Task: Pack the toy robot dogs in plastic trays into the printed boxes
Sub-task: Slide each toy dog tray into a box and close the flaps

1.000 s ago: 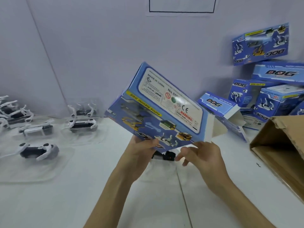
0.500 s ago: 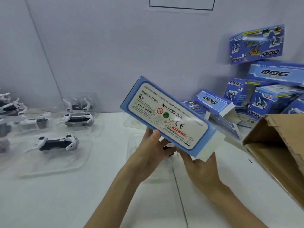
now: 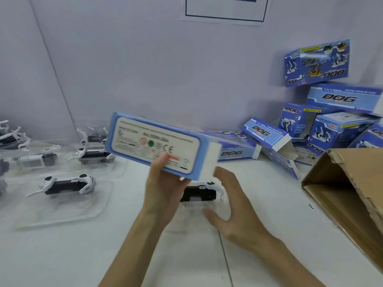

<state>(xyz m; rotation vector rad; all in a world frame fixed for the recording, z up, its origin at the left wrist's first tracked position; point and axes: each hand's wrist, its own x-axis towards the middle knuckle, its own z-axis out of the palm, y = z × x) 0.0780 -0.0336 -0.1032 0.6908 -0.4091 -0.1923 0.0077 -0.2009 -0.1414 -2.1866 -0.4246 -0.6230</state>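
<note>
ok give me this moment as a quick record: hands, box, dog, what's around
left hand: holds the box from below
box: raised off the table, tilted, label side to the camera
right hand: open, fingers spread, beside the dog
dog: lies on the table below the box, not yet packed
left side: trayed dogs
right side: box pile, carton

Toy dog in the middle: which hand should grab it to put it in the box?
Probably the right hand. It is open and free, close beside the toy dog, while the left hand grips the blue box above it.
</note>
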